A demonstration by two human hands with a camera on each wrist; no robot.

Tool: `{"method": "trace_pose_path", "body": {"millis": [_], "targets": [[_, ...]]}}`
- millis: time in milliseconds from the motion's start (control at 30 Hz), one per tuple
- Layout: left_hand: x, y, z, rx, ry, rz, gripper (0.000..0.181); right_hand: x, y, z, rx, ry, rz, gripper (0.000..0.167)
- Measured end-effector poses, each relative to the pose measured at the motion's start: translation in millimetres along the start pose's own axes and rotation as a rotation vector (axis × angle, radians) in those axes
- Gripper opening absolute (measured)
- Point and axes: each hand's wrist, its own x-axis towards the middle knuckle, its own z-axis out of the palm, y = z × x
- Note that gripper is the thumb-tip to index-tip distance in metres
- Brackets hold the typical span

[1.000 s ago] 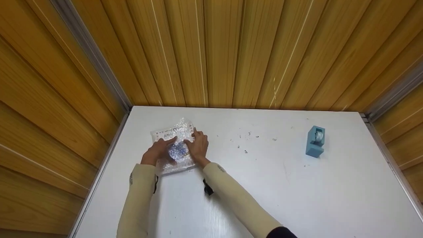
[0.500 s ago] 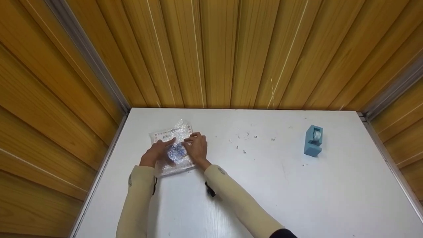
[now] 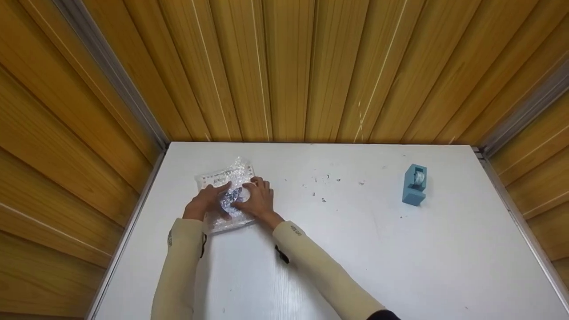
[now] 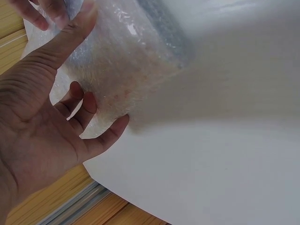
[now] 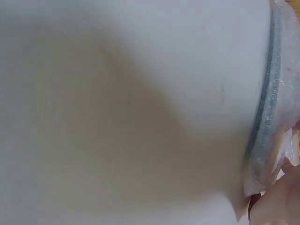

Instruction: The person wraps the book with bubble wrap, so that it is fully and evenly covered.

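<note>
A flat package in clear bubble wrap (image 3: pixel 230 199) lies on the left part of the white table. Through the plastic show a pale printed face and a blue patch; what is inside cannot be told. At its left side, my left hand (image 3: pixel 201 203) lays the thumb on top, while the fingers curl at the edge, as the left wrist view shows of this hand (image 4: pixel 42 117). My right hand (image 3: pixel 260 200) grips the wrap from the right, thumb over the blue patch, fingers bent. In the right wrist view, only part of this hand (image 5: pixel 281 197) shows beside the package (image 5: pixel 268 108).
A blue tape dispenser (image 3: pixel 414 184) with a roll of tape stands at the right of the white table (image 3: pixel 355 249). Small dark marks dot the tabletop's middle. Wood-look panel walls (image 3: pixel 289 71) close off the back and both sides.
My right hand has shifted from the package's right edge inward, its thumb now further over the blue patch. My left hand stays at the left side. The head view has turned slightly.
</note>
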Motion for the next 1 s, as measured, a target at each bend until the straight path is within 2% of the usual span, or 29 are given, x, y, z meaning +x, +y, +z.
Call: {"method": "trace_pose_path", "body": {"millis": [133, 233, 367, 467, 567, 700, 800, 1000], "targets": [[2.9, -1.9, -6.2, 0.021, -0.025, 0.022, 0.11, 1.9, -1, -2, -0.005, -0.069, -0.003, 0.077], [6.7, -2.3, -12.2, 0.019, -0.048, 0.029, 0.11, 4.9, 4, -9, 0.016, -0.145, -0.062, 0.079], [13.1, -1.6, -18.8, 0.05, -0.068, 0.05, 0.112, 11.5, 20, -30, 0.169, -0.194, -0.193, 0.071], [17.1, -2.2, -22.2, 0.075, -0.063, 0.072, 0.114, 17.9, 37, -50, 0.279, -0.214, -0.228, 0.066], [19.2, -4.2, -24.1, 0.089, -0.044, 0.086, 0.113, 24.5, 54, -71, 0.28, -0.236, -0.185, 0.065], [21.6, -3.8, -26.4, 0.098, -0.026, 0.09, 0.109, 34.8, 77, -104, 0.22, -0.242, -0.095, 0.067], [22.4, 0.6, -30.7, 0.097, -0.042, 0.086, 0.108, 38.7, 93, -131, 0.184, -0.248, -0.036, 0.068], [24.2, 4.2, -45.6, 0.095, -0.094, 0.072, 0.107, 34.6, 118, -175, 0.116, -0.251, 0.006, 0.069]]}}
